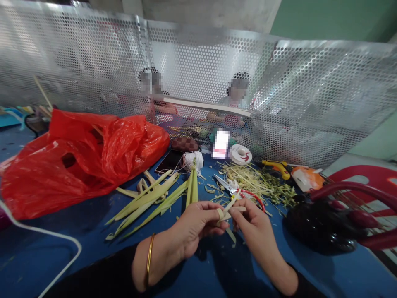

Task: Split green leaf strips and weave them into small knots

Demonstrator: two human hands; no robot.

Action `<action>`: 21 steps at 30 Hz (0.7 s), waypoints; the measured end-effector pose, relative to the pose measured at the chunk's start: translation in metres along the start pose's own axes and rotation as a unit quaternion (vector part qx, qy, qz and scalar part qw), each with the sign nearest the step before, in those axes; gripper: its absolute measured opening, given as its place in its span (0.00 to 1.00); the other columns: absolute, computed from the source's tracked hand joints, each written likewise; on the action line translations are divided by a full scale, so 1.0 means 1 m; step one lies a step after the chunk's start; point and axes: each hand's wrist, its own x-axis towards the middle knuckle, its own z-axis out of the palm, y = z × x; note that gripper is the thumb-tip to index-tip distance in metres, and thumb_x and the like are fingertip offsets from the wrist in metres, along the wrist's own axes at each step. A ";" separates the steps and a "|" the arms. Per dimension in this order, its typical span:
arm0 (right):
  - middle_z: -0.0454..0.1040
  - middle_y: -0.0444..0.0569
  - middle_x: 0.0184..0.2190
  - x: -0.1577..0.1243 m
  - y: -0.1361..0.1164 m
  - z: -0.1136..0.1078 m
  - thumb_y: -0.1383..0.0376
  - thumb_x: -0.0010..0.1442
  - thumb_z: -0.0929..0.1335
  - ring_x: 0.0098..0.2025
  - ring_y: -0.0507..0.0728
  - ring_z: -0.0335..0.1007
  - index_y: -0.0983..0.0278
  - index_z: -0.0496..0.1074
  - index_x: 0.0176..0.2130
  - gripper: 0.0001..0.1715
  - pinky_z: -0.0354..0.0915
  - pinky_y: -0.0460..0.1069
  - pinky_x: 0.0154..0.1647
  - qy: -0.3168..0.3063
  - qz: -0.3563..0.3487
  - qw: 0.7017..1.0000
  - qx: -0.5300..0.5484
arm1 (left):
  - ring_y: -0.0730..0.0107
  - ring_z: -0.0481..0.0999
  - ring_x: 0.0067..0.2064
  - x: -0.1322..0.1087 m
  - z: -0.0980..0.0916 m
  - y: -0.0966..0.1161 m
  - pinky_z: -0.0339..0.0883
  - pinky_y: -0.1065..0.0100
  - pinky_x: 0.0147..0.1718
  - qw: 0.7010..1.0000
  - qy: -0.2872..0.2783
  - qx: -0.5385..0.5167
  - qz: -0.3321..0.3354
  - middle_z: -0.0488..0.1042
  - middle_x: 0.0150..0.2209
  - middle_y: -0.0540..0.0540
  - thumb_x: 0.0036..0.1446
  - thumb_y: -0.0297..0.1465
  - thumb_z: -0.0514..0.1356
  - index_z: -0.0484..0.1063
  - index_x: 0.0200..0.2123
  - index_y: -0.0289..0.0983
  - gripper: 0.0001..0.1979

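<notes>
I see blue bench [93, 227], red bag [89, 165] on it, leaves [151, 198] just beside bag. Right of bag: left hand [198, 223], right hand [256, 225], then scissors [228, 186]; smallest, a pale strip [231, 203], also right of bag, pinched in both hands.

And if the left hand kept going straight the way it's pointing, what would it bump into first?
Past the strip in its fingers, the left hand would most likely meet the right hand, just across from it, though this single view leaves depth a bit unclear.
</notes>
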 end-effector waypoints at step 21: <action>0.81 0.50 0.35 0.003 0.002 -0.032 0.74 0.61 0.63 0.39 0.57 0.78 0.60 0.75 0.46 0.17 0.68 0.54 0.47 -0.075 -0.617 0.668 -0.410 | 0.78 0.73 0.24 0.004 -0.010 0.016 0.70 0.77 0.29 0.995 -0.056 -0.074 -0.037 0.73 0.23 0.49 0.48 0.20 0.62 0.72 0.28 0.30 0.02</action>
